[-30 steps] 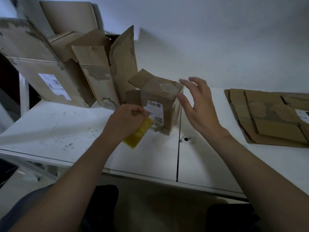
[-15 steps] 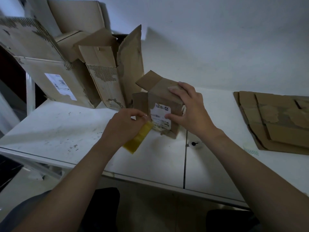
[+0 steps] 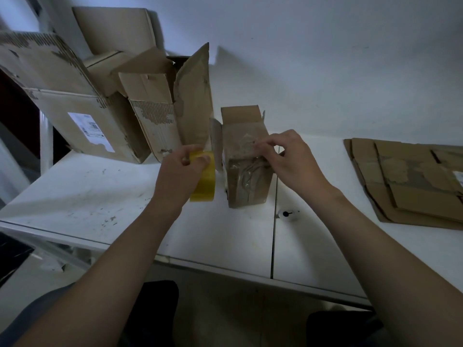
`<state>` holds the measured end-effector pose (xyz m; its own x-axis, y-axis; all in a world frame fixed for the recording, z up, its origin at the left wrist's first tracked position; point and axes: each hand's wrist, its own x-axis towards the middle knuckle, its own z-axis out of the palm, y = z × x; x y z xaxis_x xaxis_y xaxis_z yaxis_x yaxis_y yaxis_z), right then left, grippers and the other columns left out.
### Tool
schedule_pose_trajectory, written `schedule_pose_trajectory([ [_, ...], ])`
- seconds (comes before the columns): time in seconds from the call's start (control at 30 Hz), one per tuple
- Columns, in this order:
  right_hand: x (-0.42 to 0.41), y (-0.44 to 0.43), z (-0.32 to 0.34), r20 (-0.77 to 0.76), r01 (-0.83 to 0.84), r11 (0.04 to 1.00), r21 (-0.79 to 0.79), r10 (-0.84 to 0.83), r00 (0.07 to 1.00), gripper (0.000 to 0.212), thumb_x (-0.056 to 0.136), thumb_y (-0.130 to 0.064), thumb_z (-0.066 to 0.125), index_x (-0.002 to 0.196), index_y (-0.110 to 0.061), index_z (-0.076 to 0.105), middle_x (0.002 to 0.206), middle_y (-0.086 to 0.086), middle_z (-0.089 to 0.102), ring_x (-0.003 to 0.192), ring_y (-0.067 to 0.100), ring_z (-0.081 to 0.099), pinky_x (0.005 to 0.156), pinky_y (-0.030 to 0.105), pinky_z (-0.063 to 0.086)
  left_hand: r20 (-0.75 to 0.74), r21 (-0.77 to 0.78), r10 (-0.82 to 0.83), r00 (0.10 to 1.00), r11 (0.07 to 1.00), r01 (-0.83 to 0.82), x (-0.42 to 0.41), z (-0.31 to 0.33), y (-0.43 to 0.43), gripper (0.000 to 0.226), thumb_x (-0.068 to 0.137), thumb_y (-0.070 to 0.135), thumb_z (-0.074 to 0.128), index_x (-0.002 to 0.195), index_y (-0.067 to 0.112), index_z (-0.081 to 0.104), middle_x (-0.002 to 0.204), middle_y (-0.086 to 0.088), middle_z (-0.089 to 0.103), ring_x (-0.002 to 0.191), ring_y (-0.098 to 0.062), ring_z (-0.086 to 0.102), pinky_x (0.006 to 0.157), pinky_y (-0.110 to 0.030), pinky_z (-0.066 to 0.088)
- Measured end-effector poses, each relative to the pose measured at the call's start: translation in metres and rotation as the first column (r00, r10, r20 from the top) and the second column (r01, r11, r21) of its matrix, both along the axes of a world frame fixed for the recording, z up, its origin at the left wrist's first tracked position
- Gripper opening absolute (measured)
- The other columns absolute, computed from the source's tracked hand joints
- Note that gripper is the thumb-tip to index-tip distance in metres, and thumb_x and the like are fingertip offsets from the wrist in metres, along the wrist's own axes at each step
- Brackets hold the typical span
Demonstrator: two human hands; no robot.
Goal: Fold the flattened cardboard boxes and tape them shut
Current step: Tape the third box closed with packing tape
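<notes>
A small brown cardboard box stands on the white table, its far flaps open and old clear tape wrinkled on its near face. My left hand grips a yellow tape roll just left of the box. My right hand rests on the box's upper right side with fingers curled, pinching at the taped surface. A stack of flattened cardboard boxes lies on the table at the right.
Several larger opened boxes lean against the wall at the back left. A small white object with a black mark lies on the table near the box. The table's front edge runs just above my knees.
The box has been turned so its taped face points toward me. My right hand moved from gripping its side to pinching at its top. The tape roll rose slightly in my left hand.
</notes>
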<state>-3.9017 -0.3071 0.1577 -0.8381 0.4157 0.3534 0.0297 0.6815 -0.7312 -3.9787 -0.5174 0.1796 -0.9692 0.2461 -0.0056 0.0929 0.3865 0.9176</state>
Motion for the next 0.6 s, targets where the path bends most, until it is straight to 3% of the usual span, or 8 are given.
schedule_pose_trajectory([
  [0.07,0.002,0.000,0.003,-0.009,0.016,0.999,-0.044,-0.016,1.000,0.004,0.093,-0.041,0.066,0.094,-0.041,0.070,0.112,-0.006,0.055,0.104,0.001,0.054,0.086,0.025,0.049,-0.001,0.015,0.012,1.000,1.000,-0.012,-0.002,0.000,0.002,0.040,0.095,0.033,0.065,0.133,0.030,0.057,0.125,0.005,0.045,0.110,-0.020,0.047,0.084,-0.038,0.041],
  [0.13,0.006,0.001,0.010,0.017,-0.013,0.996,-0.093,0.015,1.000,0.009,0.089,-0.039,0.072,0.097,-0.041,0.070,0.114,-0.009,0.055,0.102,0.005,0.058,0.083,0.027,0.053,-0.002,0.058,0.010,1.000,0.998,-0.010,-0.002,0.000,0.005,0.041,0.094,0.030,0.067,0.133,0.029,0.058,0.128,0.004,0.047,0.111,-0.021,0.048,0.084,-0.038,0.041],
  [0.2,0.014,0.002,0.020,0.077,-0.079,0.979,-0.186,0.095,0.992,0.023,0.086,-0.041,0.076,0.108,-0.040,0.066,0.113,-0.004,0.057,0.082,0.012,0.066,0.066,0.028,0.059,0.006,0.113,-0.002,1.000,0.994,0.001,-0.001,0.000,0.009,0.039,0.094,0.025,0.066,0.132,0.029,0.058,0.130,0.002,0.047,0.113,-0.021,0.049,0.085,-0.037,0.041],
  [0.27,0.024,0.004,0.025,0.125,-0.124,0.972,-0.198,0.150,0.981,0.040,0.085,-0.042,0.077,0.121,-0.044,0.059,0.108,-0.001,0.059,0.065,0.011,0.066,0.059,0.026,0.058,0.024,0.149,-0.024,0.999,0.989,0.021,0.002,0.001,0.015,0.039,0.095,0.021,0.064,0.132,0.030,0.057,0.134,0.001,0.046,0.115,-0.021,0.048,0.088,-0.037,0.042],
  [0.37,0.033,0.005,0.024,0.119,-0.138,0.986,-0.096,0.149,0.982,0.052,0.087,-0.042,0.074,0.134,-0.048,0.051,0.110,-0.001,0.057,0.071,0.010,0.065,0.070,0.026,0.058,0.012,0.180,-0.053,0.999,0.982,0.050,0.005,0.003,0.021,0.041,0.096,0.017,0.063,0.135,0.029,0.056,0.137,-0.001,0.048,0.115,-0.021,0.050,0.091,-0.037,0.044],
  [0.5,0.036,0.006,0.018,0.091,-0.126,0.991,0.045,0.122,0.988,0.061,0.088,-0.035,0.074,0.140,-0.049,0.045,0.114,-0.010,0.048,0.085,0.006,0.062,0.084,0.019,0.051,-0.017,0.243,-0.084,0.996,0.966,0.086,0.005,0.006,0.025,0.041,0.095,0.013,0.065,0.131,0.027,0.056,0.129,0.001,0.056,0.108,-0.017,0.055,0.077,-0.026,0.046],
  [0.6,0.036,0.002,0.001,0.137,-0.144,0.965,0.219,0.116,0.984,0.067,0.092,-0.018,0.070,0.142,-0.048,0.036,0.114,-0.004,0.043,0.087,0.015,0.062,0.086,0.032,0.056,0.059,0.213,-0.092,0.994,0.974,0.077,0.001,0.001,0.029,0.040,0.096,0.016,0.064,0.133,0.030,0.054,0.130,0.004,0.049,0.113,-0.020,0.050,0.086,-0.033,0.044],
])
